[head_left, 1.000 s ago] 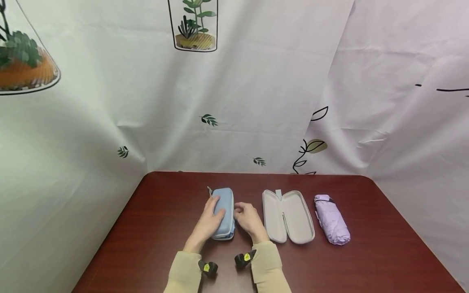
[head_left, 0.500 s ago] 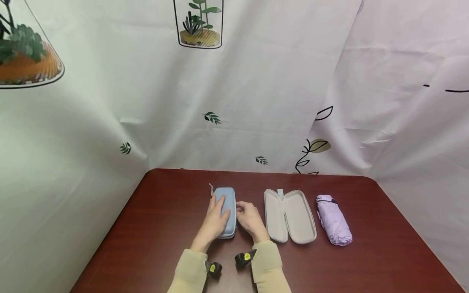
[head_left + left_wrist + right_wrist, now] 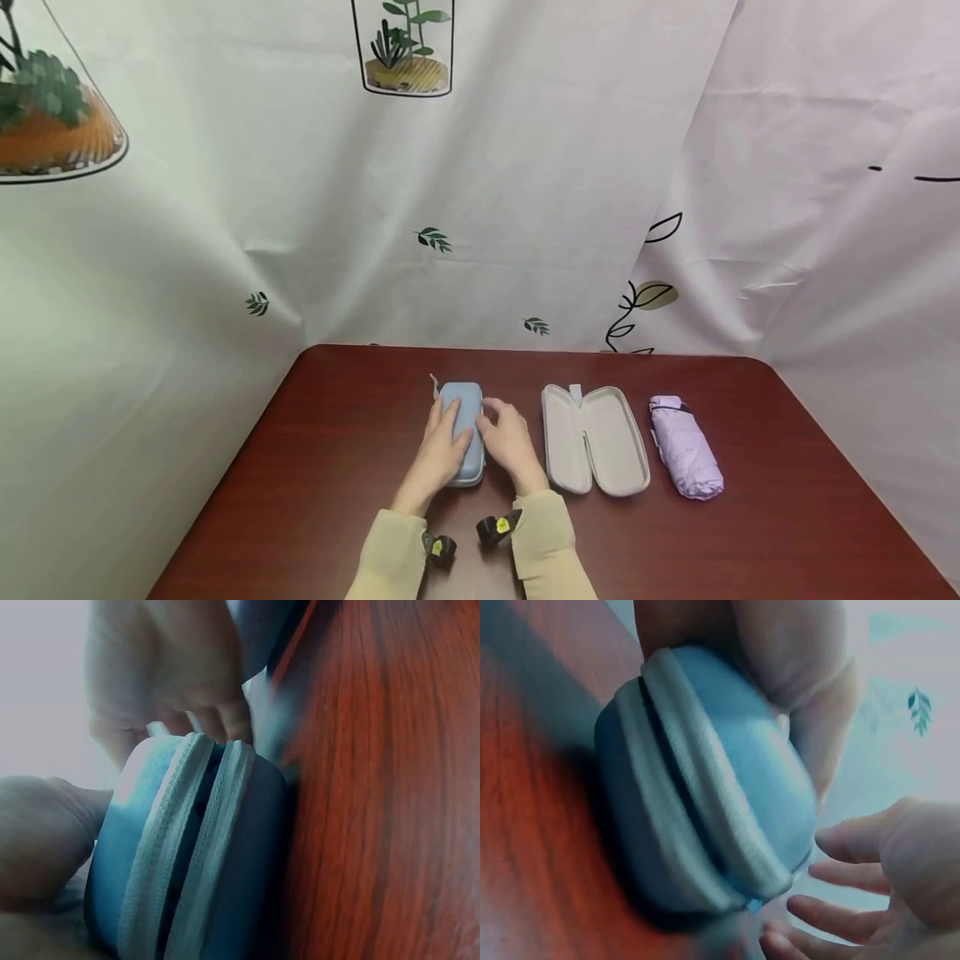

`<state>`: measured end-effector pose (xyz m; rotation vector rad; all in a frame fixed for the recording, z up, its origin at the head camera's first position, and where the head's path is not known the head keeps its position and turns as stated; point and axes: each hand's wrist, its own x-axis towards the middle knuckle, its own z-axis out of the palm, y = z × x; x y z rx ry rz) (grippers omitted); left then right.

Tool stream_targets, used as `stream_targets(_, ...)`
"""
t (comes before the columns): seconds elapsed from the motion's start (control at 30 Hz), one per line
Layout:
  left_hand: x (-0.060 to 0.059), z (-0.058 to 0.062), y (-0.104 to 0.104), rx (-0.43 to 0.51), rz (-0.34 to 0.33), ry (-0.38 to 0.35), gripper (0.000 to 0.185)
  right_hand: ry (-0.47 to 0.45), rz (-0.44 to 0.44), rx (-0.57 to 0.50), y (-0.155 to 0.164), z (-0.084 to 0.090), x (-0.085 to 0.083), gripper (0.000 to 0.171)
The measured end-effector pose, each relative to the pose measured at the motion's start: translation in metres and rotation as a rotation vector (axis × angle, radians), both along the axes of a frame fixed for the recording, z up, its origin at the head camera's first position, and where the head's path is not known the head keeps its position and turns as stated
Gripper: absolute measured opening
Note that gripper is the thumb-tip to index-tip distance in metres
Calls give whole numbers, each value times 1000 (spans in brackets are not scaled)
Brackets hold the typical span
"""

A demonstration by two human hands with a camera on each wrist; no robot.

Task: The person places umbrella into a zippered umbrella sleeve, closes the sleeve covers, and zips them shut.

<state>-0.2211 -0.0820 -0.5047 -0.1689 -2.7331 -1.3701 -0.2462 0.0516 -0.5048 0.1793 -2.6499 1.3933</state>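
A light blue hard zip case [image 3: 468, 425] lies on the table, its lid down. In both wrist views a dark gap shows between its two pale zipper tapes [image 3: 697, 772] at the near end. My left hand [image 3: 435, 454] holds the case from its left side, with fingers and thumb spread over the lid. At the right edge is my right hand [image 3: 510, 437], its thumb and fingertips close to the case. In the right wrist view, those fingers [image 3: 840, 919] are loosely spread with a gap between thumb and fingers.
A grey-white case [image 3: 615, 442] lies unfolded to the right, both halves facing up. Beyond it is a folded lilac umbrella [image 3: 686, 450]. All stand on a dark red wooden table [image 3: 315, 483], with a patterned white cloth [image 3: 337, 192] hanging behind.
The blue stuff showing at the case's near end a second ago is out of sight, and the lid sits lower. My left hand shifted slightly right. My right thumb and fingers have spread and moved up.
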Motion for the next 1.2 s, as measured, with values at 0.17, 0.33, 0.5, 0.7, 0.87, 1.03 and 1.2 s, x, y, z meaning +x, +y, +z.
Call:
stream_targets(0.17,-2,1,0,50,-5,6,66,90,133,179,-5,18,0,34)
stream_targets(0.33,-4,2,-4,84,6,22,72,88,348,492,-11,41,-9,43)
stream_targets(0.5,-5,3,-10,115,1,-21,79,76,528,803,-14,61,-16,54)
stream_targets(0.7,-8,1,-22,173,-47,-98,85,5,628,998,-12,71,-19,64)
stream_targets(0.87,-12,-4,-44,250,-95,-120,72,-21,612,984,-11,69,-19,72)
stream_targets(1.03,-17,-10,-59,265,-65,-111,40,-32,584,943,-12,68,-18,76)
stream_targets(1.2,-24,-15,-62,136,-59,-60,31,6,599,962,-12,65,-18,73)
